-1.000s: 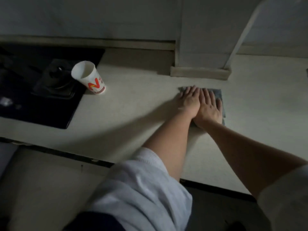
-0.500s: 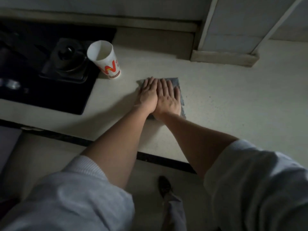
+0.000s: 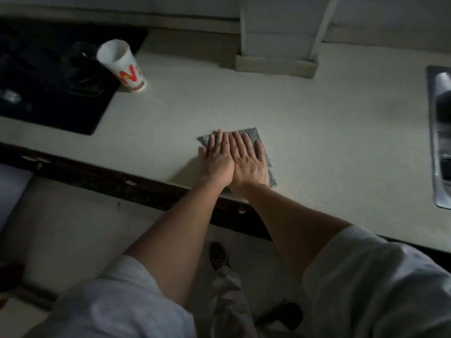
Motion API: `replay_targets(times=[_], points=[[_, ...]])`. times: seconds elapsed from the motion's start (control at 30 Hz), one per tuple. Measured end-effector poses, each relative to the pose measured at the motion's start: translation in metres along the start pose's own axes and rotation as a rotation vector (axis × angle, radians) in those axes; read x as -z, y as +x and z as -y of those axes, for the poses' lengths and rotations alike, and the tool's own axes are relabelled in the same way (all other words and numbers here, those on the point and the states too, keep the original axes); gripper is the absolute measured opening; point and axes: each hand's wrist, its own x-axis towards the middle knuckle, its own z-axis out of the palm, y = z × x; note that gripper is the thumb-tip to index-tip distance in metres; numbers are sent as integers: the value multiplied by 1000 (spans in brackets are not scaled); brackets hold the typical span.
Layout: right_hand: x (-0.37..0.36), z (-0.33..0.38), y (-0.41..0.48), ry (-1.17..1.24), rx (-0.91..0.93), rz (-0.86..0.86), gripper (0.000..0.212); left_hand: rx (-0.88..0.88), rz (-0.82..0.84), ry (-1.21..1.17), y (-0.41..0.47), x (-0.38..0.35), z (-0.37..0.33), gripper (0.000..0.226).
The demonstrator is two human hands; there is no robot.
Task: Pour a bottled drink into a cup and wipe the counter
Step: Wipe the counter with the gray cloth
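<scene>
Both flat with fingers straight, my left hand (image 3: 218,162) and right hand (image 3: 249,162) touch side by side and press the grey cloth (image 3: 253,134) onto the counter (image 3: 317,142) near its front edge. Well to my left, the paper cup (image 3: 124,67) stands beside the black hob (image 3: 48,93).

The left forearm (image 3: 175,242) slants in from 7 o'clock, the right forearm (image 3: 290,223) from 5. The left hand (image 3: 218,160) and right hand (image 3: 249,162) lie flat, palms down, sides touching, straight fingers (image 3: 238,143) toward 12.
</scene>
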Motion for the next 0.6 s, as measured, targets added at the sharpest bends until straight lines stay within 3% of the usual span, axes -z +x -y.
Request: replay_targets(times=[0.27, 0.6], points=[[16, -143, -49, -2, -84, -15, 81, -87, 29, -29, -17, -18, -151, 59], [35, -308, -80, -3, -288, -55, 84, -327, 94, 27, -7, -24, -329, 62]])
